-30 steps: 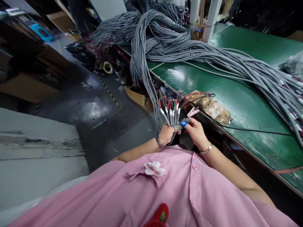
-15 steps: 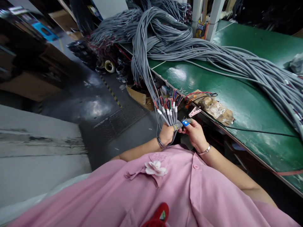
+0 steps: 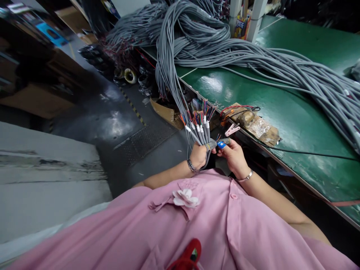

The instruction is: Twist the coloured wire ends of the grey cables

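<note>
My left hand [image 3: 199, 154] is closed round several grey cables [image 3: 203, 135], whose ends fan upward with white collars and stripped coloured wires [image 3: 199, 117]. A grey covering is on its thumb. Close on the right, my right hand [image 3: 232, 153] is pinched, with a blue piece [image 3: 221, 144] at the thumb and a grey covering on a finger. Thin wire tips stick up between the two hands. What the right fingertips grip is too small to make out. Above that hand, a pink clip [image 3: 232, 129] sits at the table edge.
Long grey cable bundles [image 3: 197, 52] lie across the green table [image 3: 295, 127] and hang over its edge. A brown taped block [image 3: 257, 125] with red and black wires rests near the edge. Below are an open carton [image 3: 165, 114] and yellow rolls [image 3: 129, 76] on the floor.
The view has shifted slightly. Both hands stay together, still closed; the wire tips between them now stand a little higher and show orange and blue.
</note>
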A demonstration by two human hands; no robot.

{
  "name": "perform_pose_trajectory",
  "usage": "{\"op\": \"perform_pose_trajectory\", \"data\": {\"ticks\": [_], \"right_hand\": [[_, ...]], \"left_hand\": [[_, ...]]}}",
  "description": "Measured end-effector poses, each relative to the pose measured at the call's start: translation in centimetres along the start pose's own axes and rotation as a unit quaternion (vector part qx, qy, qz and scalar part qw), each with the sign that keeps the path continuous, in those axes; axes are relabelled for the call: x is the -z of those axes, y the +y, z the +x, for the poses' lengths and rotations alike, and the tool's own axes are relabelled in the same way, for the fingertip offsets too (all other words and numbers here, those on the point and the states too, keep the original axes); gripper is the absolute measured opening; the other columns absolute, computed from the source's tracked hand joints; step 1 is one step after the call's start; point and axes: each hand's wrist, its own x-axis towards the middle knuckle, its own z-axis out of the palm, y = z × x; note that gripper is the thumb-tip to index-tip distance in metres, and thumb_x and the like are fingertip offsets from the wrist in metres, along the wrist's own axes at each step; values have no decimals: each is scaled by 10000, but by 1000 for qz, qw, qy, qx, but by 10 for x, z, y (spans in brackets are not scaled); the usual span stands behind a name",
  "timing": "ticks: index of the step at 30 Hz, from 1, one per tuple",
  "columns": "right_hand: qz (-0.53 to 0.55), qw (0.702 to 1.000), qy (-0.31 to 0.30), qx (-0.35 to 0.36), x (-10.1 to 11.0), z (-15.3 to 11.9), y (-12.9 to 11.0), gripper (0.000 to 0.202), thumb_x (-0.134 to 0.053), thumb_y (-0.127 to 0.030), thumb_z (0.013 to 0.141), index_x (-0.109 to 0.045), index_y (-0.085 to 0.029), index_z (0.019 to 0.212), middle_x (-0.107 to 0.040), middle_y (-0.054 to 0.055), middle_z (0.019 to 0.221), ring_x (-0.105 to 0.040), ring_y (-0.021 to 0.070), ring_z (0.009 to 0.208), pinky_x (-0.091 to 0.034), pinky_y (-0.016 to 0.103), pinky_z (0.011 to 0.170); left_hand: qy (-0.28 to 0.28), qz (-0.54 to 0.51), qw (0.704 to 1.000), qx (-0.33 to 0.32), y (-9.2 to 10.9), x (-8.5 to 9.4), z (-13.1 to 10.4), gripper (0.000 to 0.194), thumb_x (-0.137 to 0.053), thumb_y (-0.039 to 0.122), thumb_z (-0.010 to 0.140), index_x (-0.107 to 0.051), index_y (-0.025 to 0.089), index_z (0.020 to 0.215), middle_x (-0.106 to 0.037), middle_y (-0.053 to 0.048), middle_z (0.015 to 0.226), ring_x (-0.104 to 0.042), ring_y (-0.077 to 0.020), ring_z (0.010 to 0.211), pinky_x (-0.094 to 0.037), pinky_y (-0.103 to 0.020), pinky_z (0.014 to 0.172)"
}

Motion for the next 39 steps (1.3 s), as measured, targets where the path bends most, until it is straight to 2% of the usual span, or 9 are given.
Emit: {"op": "perform_pose_trajectory", "data": {"ticks": [5, 11, 14, 17, 20, 23, 26, 31, 39], "right_hand": [[30, 999, 3, -21, 0, 0, 6, 268, -772, -373, 671, -610, -200, 797, -592, -45, 618, -547, 81, 539, -509, 216, 546], [-8, 1000, 6, 18, 1, -1, 10, 273, -756, -400, 686, -610, -204, 808, -618, -25, 671, -559, 100, 572, -501, 236, 552], [-12, 999, -16, 33, 6, -3, 7, 268, -769, -387, 676, -635, -211, 827, -627, -21, 700, -553, 101, 584, -495, 242, 569], [11, 998, -63, 16, 19, -1, 3, 315, -765, -402, 687, -657, -221, 921, -664, 7, 829, -597, 119, 675, -520, 268, 658], [54, 997, -60, -6, 34, 10, -1, 381, -657, -550, 757, -660, -215, 937, -674, 40, 879, -623, 142, 731, -534, 301, 711], [75, 996, -38, -18, 42, 27, -6, 497, -578, -675, 748, -661, -209, 900, -679, 57, 882, -621, 148, 695, -539, 308, 673], [93, 994, -48, -14, 38, 40, -13, 486, -597, -674, 737, -655, -208, 860, -674, 45, 856, -609, 143, 677, -533, 296, 646], [142, 988, -53, 19, 23, 44, -20, 416, -633, -616, 755, -642, -200, 775, -643, 8, 731, -573, 121, 630, -502, 253, 598], [197, 980, 4, 31, 17, 49, -16, 340, -708, -517, 741, -655, -182, 749, -652, -6, 698, -571, 103, 609, -486, 226, 576]], "left_hand": [[25, -4, 1000, 16, 1, -2, 0, 139, -655, 248, 639, -603, 156, 549, -573, -5, 513, -533, -111, 506, -439, -252, 559], [26, -4, 999, 20, -1, -2, 3, 144, -646, 222, 630, -590, 150, 519, -560, -6, 497, -531, -107, 501, -451, -252, 570], [1, -14, 1000, 23, 1, 0, 5, 151, -647, 223, 637, -589, 148, 519, -548, -3, 483, -519, -103, 482, -437, -245, 536], [-31, -25, 999, 33, 6, 3, 8, 147, -652, 223, 641, -594, 142, 534, -548, -5, 479, -513, -101, 462, -430, -242, 512], [-58, -45, 995, 63, 11, 3, 9, 106, -662, 213, 630, -613, 138, 573, -552, -5, 471, -508, -103, 439, -426, -241, 484], [-98, -47, 990, 92, 12, -1, 10, 118, -671, 213, 621, -610, 130, 562, -552, -12, 467, -510, -103, 436, -423, -236, 476], [-116, -54, 986, 103, 9, -6, 13, 130, -670, 215, 623, -607, 125, 553, -556, -18, 470, -517, -104, 437, -430, -237, 482], [-107, -78, 984, 117, 5, -9, 20, 102, -661, 207, 629, -618, 124, 587, -560, -8, 473, -518, -97, 432, -424, -224, 475], [-93, -40, 986, 134, 8, -15, 18, 114, -641, 190, 595, -596, 110, 528, -550, -21, 455, -513, -103, 415, -417, -233, 466]]}}
